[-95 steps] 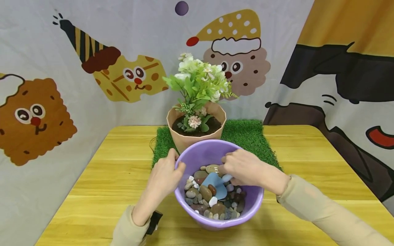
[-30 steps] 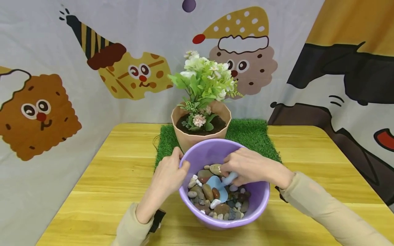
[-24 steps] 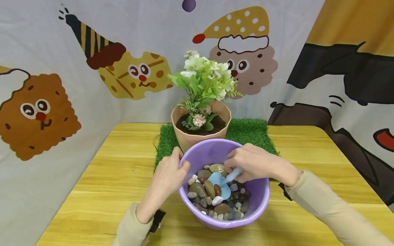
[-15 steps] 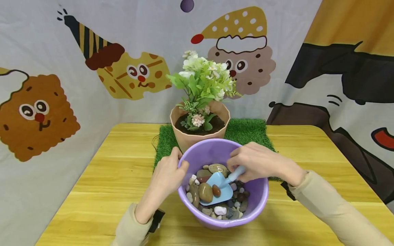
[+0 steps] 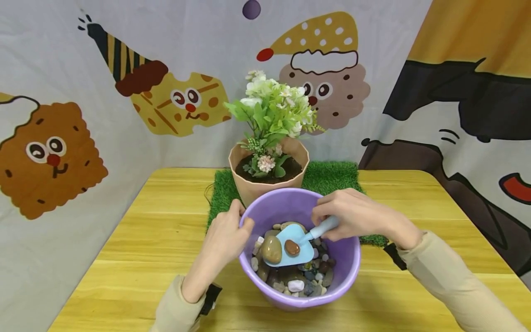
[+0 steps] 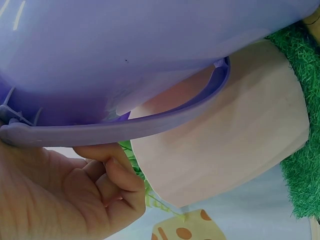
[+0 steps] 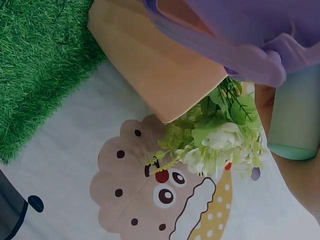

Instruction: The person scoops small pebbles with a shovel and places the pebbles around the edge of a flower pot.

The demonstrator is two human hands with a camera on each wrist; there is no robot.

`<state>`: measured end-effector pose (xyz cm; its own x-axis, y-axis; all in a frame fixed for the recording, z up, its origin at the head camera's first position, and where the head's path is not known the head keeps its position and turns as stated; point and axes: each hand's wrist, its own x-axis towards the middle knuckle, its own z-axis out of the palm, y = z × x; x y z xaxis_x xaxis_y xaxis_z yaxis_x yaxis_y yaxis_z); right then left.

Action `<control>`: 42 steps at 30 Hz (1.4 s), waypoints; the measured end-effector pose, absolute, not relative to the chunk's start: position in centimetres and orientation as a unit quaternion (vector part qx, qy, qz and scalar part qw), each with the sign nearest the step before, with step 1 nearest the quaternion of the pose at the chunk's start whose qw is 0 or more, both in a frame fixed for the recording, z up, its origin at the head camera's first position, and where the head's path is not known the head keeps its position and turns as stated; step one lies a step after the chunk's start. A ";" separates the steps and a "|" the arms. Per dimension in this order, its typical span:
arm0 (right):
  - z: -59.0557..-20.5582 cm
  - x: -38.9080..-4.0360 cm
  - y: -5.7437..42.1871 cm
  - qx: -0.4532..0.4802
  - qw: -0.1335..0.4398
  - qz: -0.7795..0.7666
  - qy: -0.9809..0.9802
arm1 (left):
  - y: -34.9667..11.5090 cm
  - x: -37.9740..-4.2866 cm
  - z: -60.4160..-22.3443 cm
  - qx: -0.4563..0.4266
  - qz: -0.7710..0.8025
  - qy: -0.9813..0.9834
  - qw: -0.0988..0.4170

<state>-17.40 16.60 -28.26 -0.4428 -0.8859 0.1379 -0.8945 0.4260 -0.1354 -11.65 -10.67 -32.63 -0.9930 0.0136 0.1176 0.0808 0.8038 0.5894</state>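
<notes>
Grasping a light-blue shovel by its handle with the right hand, curled firmly round it. Holding the blade inside a purple bucket, above mixed stones — cannot tell whether touching them or just clear. Bearing on the blade a large tan stone at its left edge and a smaller reddish-brown stone near the middle. Showing a white stone near the front wall, inside the bucket.

Gripping the bucket's left rim with the left hand. Showing in the left wrist view a curved bucket handle on the outside — too close to the curled fingers to tell if touched.

Standing the bucket on a wooden table, just in front of a peach flowerpot with white and pink flowers, set on a green mat. Backed by a pale cloth printed with cartoon faces. Wearing beige sleeves.
</notes>
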 end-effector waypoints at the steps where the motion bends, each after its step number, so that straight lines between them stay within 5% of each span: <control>1: -28.2 -17.4 16.7 0.528 0.023 0.097 -0.843 | -10.7 -11.6 -32.6 -0.025 -0.312 -0.948 0.055; 31: -24.9 -18.8 18.6 0.500 0.077 0.107 -0.856 | -10.8 -11.6 -32.4 -0.038 -0.299 -0.951 0.067; 42: -22.7 -19.9 18.9 0.465 0.094 0.086 -0.876 | -11.6 -10.8 -30.3 -0.054 -0.290 -0.955 0.010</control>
<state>-19.89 18.89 -22.65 -0.5500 -0.7987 0.2441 -0.8308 0.5530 -0.0627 -10.80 -11.57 -30.30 -0.9940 0.0968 0.0502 0.1083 0.8256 0.5538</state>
